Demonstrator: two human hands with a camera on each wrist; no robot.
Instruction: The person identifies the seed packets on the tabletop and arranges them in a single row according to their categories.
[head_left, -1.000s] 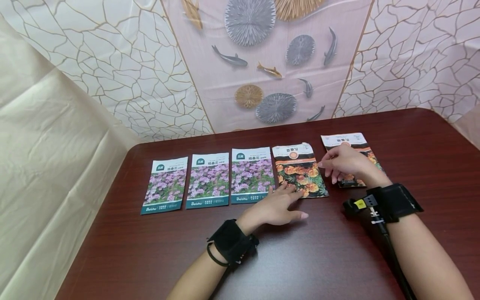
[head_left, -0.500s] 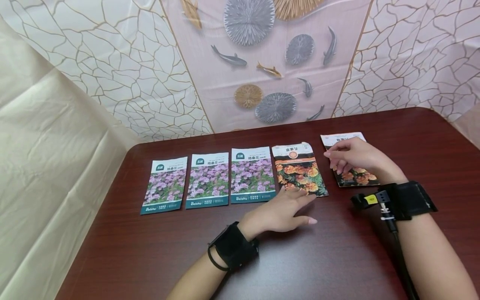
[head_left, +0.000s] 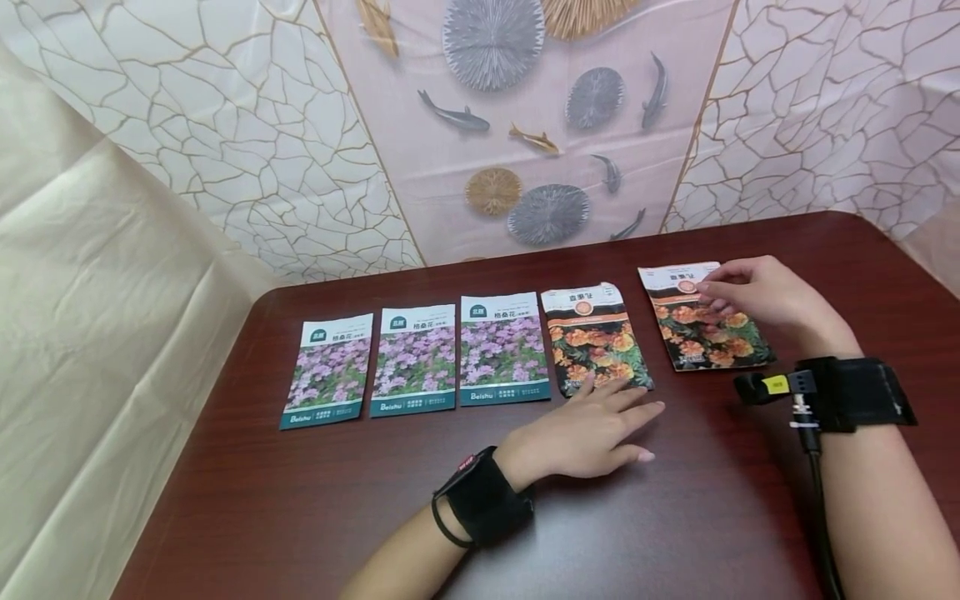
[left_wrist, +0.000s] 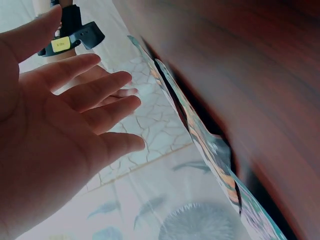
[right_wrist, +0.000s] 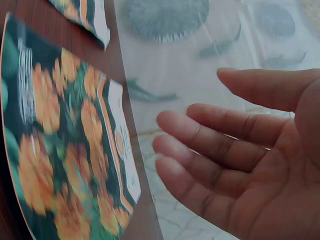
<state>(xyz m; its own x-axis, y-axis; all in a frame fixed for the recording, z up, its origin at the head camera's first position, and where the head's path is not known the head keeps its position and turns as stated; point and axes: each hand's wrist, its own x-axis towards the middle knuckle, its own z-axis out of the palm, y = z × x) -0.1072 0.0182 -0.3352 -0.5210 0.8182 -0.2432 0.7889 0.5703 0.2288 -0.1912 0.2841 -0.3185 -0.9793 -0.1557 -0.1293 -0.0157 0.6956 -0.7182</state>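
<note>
Two marigold seed packets lie on the table: a middle packet (head_left: 596, 342) and a far-right packet (head_left: 705, 333). My left hand (head_left: 585, 433), fingers spread, is over the lower edge of the middle packet; the left wrist view shows a gap between the fingers and the packets. My right hand (head_left: 776, 300) hovers over the right side of the far-right packet, its fingers loosely bent and holding nothing. In the right wrist view that packet (right_wrist: 65, 150) lies apart from the fingertips (right_wrist: 172, 172). Three purple-flower seed packets lie leftward: left (head_left: 327, 375), centre (head_left: 414, 362) and right (head_left: 504, 350).
The packets form a row on the dark red wooden table (head_left: 300, 500). A patterned cloth (head_left: 420, 208) hangs behind the table's back edge. Pale fabric (head_left: 90, 333) covers the left side. A black cable (head_left: 821, 517) runs down from the right wrist strap (head_left: 858, 396).
My right hand has moved right and upward, uncovering more of the far-right marigold packet. My left hand has slid slightly right and toward me. The packets keep their places.
</note>
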